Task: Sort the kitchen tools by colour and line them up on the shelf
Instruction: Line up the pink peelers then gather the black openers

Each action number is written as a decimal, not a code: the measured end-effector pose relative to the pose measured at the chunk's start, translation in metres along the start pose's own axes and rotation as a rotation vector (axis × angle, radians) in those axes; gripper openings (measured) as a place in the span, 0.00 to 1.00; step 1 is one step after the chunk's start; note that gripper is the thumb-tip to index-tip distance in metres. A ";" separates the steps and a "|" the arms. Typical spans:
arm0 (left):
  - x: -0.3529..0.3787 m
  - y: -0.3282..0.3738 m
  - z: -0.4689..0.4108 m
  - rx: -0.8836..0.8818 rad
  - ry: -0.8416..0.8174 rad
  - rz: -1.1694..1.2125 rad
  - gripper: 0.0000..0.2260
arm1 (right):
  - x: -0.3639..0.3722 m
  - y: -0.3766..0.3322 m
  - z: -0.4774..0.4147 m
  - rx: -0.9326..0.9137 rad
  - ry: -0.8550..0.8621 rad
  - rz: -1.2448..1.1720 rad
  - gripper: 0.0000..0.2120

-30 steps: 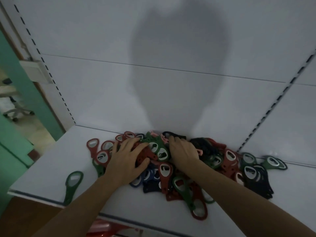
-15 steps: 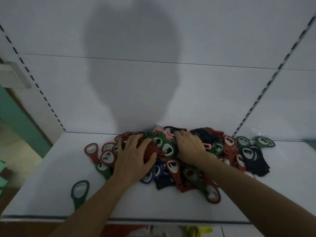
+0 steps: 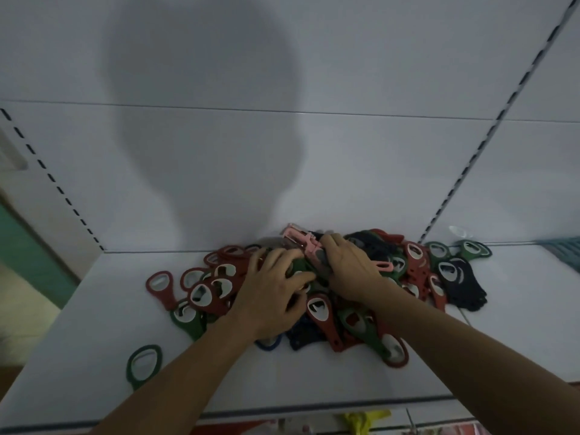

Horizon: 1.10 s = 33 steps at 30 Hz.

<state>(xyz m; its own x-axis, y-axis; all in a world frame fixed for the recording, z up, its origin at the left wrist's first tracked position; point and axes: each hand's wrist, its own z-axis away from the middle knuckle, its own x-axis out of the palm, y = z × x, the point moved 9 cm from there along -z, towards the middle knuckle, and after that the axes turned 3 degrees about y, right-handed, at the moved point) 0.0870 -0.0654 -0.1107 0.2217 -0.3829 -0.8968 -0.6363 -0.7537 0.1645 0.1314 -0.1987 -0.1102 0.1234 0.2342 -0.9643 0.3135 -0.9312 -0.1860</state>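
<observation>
White metal shelf (image 3: 94,356), seen from the head camera, carries a tangled pile of bottle openers (image 3: 320,312) in red, green, dark blue-black and pink, heaped against the back panel (image 3: 376,167). The left hand (image 3: 273,287) lies on the middle of the heap, fingers spread and only slightly bent, thumb out toward the other hand, pressing on the openers under it and closing round none of them. The right hand (image 3: 348,268) sits just beside it, its fingers bent down into the pile at the pink openers (image 3: 303,243); whether they hold one cannot be told. A lone green opener (image 3: 143,365) lies well apart from the heap near the shelf's front left, and a red opener (image 3: 161,287) sticks out at the pile's left side. Dark openers (image 3: 461,281) and two green ones (image 3: 474,249) spread to the right. A rounded shadow (image 3: 204,120) falls on the back panel
</observation>
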 end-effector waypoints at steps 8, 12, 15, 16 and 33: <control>-0.001 -0.026 -0.010 -0.145 -0.043 0.050 0.15 | -0.045 0.003 0.001 -0.050 0.159 0.047 0.15; -0.011 -0.044 -0.045 -0.287 0.080 0.044 0.06 | -0.075 0.015 0.003 0.073 0.260 -0.211 0.17; 0.005 -0.054 -0.056 -0.394 -0.041 -0.026 0.01 | -0.075 0.029 0.007 0.173 0.240 -0.350 0.18; 0.008 -0.053 -0.057 -0.403 -0.070 -0.055 0.02 | -0.073 0.033 0.010 0.193 0.235 -0.372 0.18; -0.089 -0.011 -0.098 -0.194 0.290 0.249 0.02 | -0.084 0.065 0.047 0.361 0.347 -0.666 0.09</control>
<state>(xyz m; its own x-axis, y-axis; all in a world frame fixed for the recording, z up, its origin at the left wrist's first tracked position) 0.1469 -0.0756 0.0078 0.2949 -0.6797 -0.6716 -0.5523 -0.6948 0.4607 0.0974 -0.2921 -0.0498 0.3203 0.7856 -0.5294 0.1098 -0.5859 -0.8029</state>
